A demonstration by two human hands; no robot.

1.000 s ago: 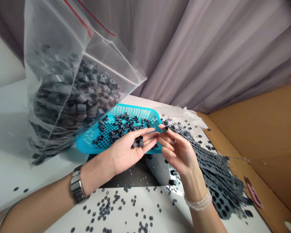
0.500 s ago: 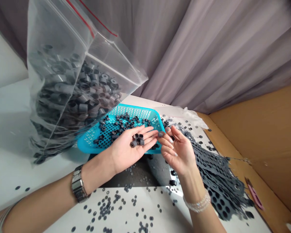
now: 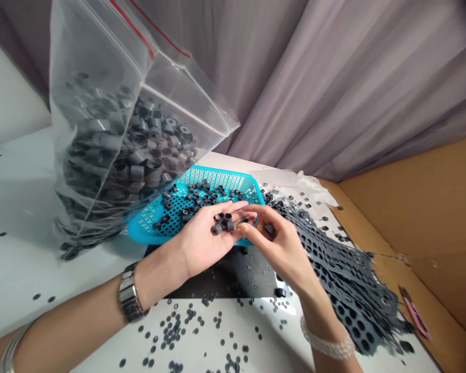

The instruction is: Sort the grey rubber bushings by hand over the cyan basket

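Note:
My left hand [image 3: 202,235] lies palm up, its fingers stretched out, with several small dark grey caps [image 3: 224,223] resting loose on the palm. My right hand [image 3: 277,235] has come over the left fingers, back side up. Its thumb and fingertips pinch a dark cap [image 3: 244,221] just above the left fingers. Under the right fingers another dark piece [image 3: 270,228] shows in part. A blue plastic basket [image 3: 143,228] behind my hands contains many similar caps [image 3: 202,191].
A large clear zip bag [image 3: 101,103] full of grey caps stands at the left. Perforated dark sheets [image 3: 341,264] lie on the right, beside a pink-handled tool [image 3: 415,316]. Small dark discs [image 3: 174,331] are scattered on the white table [image 3: 81,290]. A curtain [image 3: 287,77] hangs behind.
My right hand has turned from palm up to back side up and moved left onto the left fingers, bringing a cap there. The left hand stays nearly still.

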